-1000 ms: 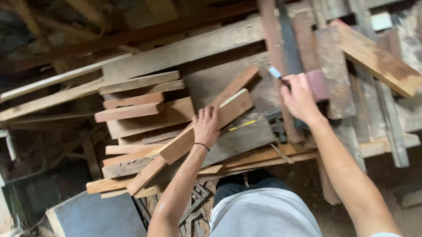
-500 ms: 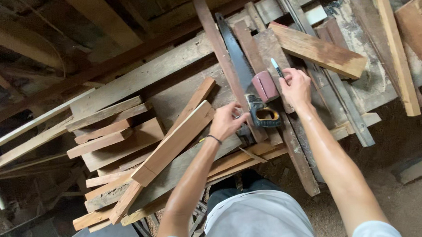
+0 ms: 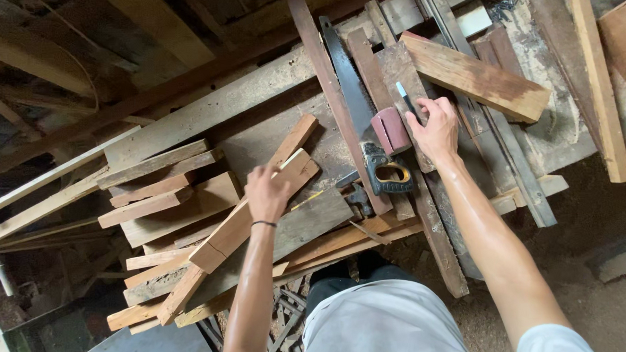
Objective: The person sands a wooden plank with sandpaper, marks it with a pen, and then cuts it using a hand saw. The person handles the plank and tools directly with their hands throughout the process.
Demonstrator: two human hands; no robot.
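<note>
The littered desk (image 3: pixel 254 88) sits closer in view than half a second ago. The pale, square-cut plank (image 3: pixel 255 213) lies slanted toward 1 o'clock on the scrap pile, the left hand (image 3: pixel 266 191) now flat on its upper end, fingers apart. At 3 o'clock, past the handsaw (image 3: pixel 359 119), the right hand (image 3: pixel 436 130) pinches a pencil (image 3: pixel 405 98).

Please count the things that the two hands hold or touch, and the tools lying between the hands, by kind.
Wood block under left hand: 1
Pencil in right hand: 1
Handsaw: 1
Reddish block by the saw: 1
Total: 4
</note>
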